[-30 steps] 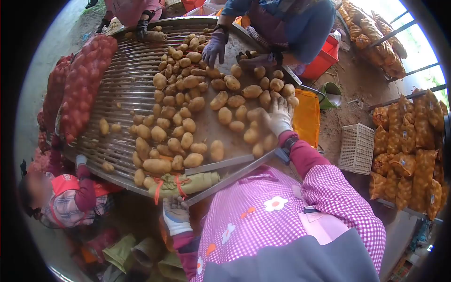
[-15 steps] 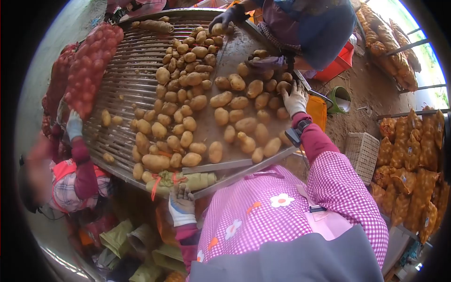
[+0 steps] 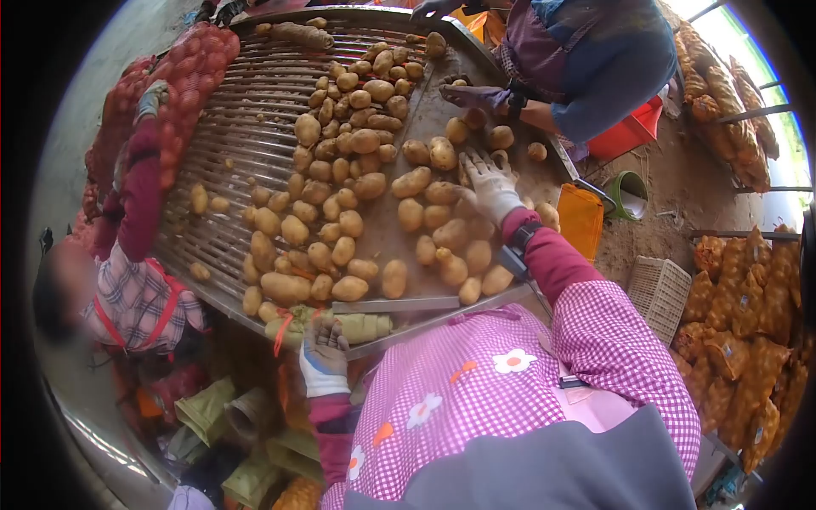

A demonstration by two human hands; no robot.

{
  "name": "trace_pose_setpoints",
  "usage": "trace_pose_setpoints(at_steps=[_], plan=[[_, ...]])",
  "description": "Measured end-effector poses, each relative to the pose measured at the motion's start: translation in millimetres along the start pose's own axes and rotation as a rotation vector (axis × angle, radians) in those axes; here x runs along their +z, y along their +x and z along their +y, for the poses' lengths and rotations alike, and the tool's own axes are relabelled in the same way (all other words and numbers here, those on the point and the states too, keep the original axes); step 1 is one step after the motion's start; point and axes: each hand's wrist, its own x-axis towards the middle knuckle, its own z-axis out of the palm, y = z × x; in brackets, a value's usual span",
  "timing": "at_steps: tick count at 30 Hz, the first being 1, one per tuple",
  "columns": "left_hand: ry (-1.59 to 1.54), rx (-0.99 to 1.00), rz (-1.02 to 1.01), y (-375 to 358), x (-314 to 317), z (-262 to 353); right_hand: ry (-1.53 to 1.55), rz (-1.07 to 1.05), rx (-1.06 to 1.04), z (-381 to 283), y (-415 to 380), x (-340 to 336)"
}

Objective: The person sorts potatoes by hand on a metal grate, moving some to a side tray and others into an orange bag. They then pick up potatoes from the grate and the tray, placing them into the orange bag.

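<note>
My right hand (image 3: 493, 183), in a white work glove, lies over potatoes (image 3: 411, 182) on the smooth metal part of the sorting table (image 3: 421, 106). Its fingers are stretched out and touch some of them, without gripping. At the table's near edge, my left hand (image 3: 325, 353), also gloved, is held loosely with fingers apart and nothing in it. Beside its fingertips lies a green rolled bundle (image 3: 365, 326) tied with red string. A larger heap of potatoes (image 3: 366, 141) covers the middle of the table, partly on the slatted section (image 3: 246, 127).
Across the table a co-worker's gloved hand (image 3: 480, 98) reaches over the metal. At left another co-worker's hand (image 3: 153, 99) touches a red net sack (image 3: 191, 85). To the right stand an orange crate (image 3: 580, 223), a green bucket (image 3: 629, 194), a white basket (image 3: 657, 293) and filled net sacks (image 3: 744, 340).
My right hand has swept left from the table's right edge, over the potatoes. Several potatoes by the co-worker shifted or left the metal. The left co-worker's hand moved up the red sack.
</note>
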Motion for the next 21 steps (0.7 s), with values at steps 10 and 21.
trace_pose_setpoints(at_steps=[10, 21], plan=[[0.038, -0.04, 0.027, 25.9, -13.8, -14.4, -0.157, -0.1, 0.22, 79.0, -100.1, -14.9], [0.123, -0.053, -0.101, 27.4, 59.3, -11.3, 0.072, -0.195, -0.3, -17.1, -96.3, -3.5]])
